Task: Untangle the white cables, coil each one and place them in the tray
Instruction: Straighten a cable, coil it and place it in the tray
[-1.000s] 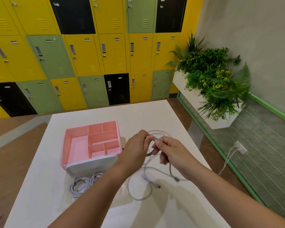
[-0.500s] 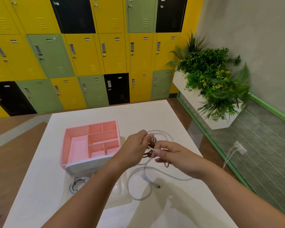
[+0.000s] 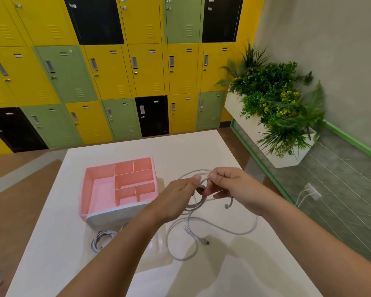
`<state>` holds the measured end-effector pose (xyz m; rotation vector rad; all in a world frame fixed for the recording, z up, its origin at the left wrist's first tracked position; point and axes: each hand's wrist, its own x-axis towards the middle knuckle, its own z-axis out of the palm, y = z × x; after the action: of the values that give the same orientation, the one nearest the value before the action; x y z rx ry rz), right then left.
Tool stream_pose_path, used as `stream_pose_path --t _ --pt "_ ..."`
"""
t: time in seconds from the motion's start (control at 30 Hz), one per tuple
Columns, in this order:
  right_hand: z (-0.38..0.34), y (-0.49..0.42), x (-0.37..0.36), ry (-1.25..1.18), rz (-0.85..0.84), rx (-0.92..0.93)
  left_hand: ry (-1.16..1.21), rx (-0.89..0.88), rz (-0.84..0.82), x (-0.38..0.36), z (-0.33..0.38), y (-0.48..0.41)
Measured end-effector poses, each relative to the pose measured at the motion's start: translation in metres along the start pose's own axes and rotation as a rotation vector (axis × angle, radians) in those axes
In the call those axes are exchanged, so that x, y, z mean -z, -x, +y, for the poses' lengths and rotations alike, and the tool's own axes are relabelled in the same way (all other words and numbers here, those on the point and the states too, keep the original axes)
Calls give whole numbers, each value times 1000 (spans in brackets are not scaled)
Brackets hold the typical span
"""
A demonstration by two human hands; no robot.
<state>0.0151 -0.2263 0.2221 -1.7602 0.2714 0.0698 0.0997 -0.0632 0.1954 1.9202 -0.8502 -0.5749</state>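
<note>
Open table at the far and right sides; clutter near the front.
The pink tray (image 3: 118,187) blocks the left, a coiled cable (image 3: 101,240) lies before it, and loose cable loops (image 3: 212,230) sprawl beneath both hands.

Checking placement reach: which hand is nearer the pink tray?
Left. The left hand is just right of the tray, near its right wall. The right hand is farther right, beyond the left.

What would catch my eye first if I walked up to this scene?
Probably the two hands, left and right, held over the white table and pinching loops of a white cable. Just left of them sits a pink tray with empty compartments. Behind it all stands a wall of yellow, green and black lockers.
</note>
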Motion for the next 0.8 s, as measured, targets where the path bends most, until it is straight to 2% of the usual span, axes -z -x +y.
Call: stream_pose_path --t 0.17,0.3,0.43,0.6,0.8 --pt "-9 -3 9 300 84 99 -232 -43 -76 1 3 -8" --pt "-5 -10 14 558 184 232 -150 -46 -31 0 5 -4" --pt "8 -11 8 916 397 417 -150 -41 52 -5 5 -6" --pt "17 -3 -9 1042 391 574 -182 -35 77 -9 1 -7" --pt "26 -1 -11 951 312 595 -156 -44 39 -3 1 -7"
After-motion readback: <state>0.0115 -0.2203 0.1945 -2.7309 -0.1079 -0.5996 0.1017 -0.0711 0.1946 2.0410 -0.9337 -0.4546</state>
